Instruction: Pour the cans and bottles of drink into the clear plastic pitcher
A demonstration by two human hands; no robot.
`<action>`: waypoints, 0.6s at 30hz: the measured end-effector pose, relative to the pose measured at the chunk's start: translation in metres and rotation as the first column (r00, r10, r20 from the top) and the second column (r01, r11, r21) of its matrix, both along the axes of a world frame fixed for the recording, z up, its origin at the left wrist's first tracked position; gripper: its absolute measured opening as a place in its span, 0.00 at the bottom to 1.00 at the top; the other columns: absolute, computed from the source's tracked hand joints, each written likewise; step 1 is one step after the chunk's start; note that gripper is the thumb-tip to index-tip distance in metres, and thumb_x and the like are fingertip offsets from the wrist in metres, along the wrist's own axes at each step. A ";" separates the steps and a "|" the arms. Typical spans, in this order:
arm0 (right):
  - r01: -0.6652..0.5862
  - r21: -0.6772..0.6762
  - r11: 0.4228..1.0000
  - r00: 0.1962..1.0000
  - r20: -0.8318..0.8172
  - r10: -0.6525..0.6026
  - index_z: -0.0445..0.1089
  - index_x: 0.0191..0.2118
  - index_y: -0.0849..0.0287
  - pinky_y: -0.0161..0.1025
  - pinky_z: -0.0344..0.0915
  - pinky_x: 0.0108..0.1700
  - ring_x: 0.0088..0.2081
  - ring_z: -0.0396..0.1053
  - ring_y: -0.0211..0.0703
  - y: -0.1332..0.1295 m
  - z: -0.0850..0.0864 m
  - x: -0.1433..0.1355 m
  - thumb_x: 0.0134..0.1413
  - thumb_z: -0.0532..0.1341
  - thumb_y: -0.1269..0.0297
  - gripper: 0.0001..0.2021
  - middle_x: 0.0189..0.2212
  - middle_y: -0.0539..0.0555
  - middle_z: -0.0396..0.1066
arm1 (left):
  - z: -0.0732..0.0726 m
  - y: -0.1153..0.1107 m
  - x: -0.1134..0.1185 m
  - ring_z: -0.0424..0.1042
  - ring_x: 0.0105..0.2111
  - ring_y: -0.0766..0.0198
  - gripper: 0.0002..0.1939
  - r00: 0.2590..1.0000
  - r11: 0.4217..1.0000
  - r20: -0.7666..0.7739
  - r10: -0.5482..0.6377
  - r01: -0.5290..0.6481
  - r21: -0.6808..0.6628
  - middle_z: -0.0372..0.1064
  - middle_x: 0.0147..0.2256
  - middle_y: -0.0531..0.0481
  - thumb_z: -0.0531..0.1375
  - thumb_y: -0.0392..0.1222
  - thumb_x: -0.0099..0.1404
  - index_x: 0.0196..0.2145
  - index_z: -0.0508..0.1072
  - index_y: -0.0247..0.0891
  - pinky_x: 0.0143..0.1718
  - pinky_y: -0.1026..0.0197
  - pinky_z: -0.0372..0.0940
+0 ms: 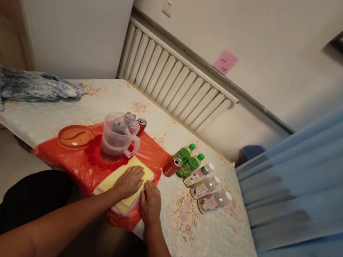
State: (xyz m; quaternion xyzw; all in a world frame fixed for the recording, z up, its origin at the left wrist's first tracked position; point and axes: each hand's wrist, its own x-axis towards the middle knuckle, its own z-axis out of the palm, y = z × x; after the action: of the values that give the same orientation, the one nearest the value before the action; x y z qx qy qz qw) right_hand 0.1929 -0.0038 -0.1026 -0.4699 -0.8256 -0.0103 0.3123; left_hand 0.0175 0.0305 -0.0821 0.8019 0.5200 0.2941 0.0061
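Note:
A stack of yellow sheets with pale lilac edges lies on a red plastic bag near the table's front edge. My left hand rests flat on top of the stack, fingers stretched out. At the stack's right edge, my right hand has its fingers bent over the border; its thumb is hard to make out. Just behind the sheets, a clear plastic pitcher stands in a red scalloped dish. Some cans show through or beside it. An orange round lid sits left of the dish.
Right of the bag are a red can, two green-capped bottles and several white-capped bottles. Another red can stands behind the pitcher. A blue-white cloth lies far left. A radiator and blue curtain border the table.

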 end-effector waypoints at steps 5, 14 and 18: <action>-0.003 0.019 1.000 1.000 -0.003 0.003 0.71 0.58 0.60 0.52 0.67 0.60 0.59 0.70 0.51 0.001 -0.001 0.000 0.63 0.56 0.69 0.19 0.56 0.62 0.73 | 0.000 0.000 0.000 0.66 0.58 0.50 0.14 1.000 1.000 -0.005 0.006 -0.006 -0.008 0.71 0.54 0.37 0.54 0.34 0.67 0.48 0.73 0.35 0.63 0.46 0.58; -0.011 0.021 1.000 1.000 -0.013 0.011 0.71 0.58 0.60 0.52 0.67 0.60 0.59 0.70 0.51 0.000 -0.001 0.000 0.63 0.56 0.70 0.19 0.56 0.62 0.73 | 0.003 -0.001 0.001 0.66 0.58 0.50 0.14 1.000 0.999 0.004 0.006 -0.006 -0.033 0.71 0.55 0.37 0.55 0.34 0.66 0.48 0.74 0.34 0.63 0.45 0.58; -0.012 0.008 1.000 1.000 -0.016 0.012 0.71 0.57 0.60 0.53 0.67 0.60 0.59 0.69 0.52 0.000 -0.001 0.000 0.62 0.57 0.70 0.19 0.56 0.62 0.73 | 0.005 -0.002 0.000 0.66 0.58 0.49 0.14 1.000 0.999 0.002 0.006 -0.006 -0.042 0.71 0.55 0.36 0.55 0.34 0.67 0.49 0.74 0.33 0.63 0.45 0.58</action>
State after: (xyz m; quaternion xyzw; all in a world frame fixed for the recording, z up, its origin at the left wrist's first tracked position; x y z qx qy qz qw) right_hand 0.1930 -0.0033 -0.1037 -0.4638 -0.8258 -0.0082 0.3207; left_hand 0.0180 0.0288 -0.0775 0.7998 0.5284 0.2840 0.0224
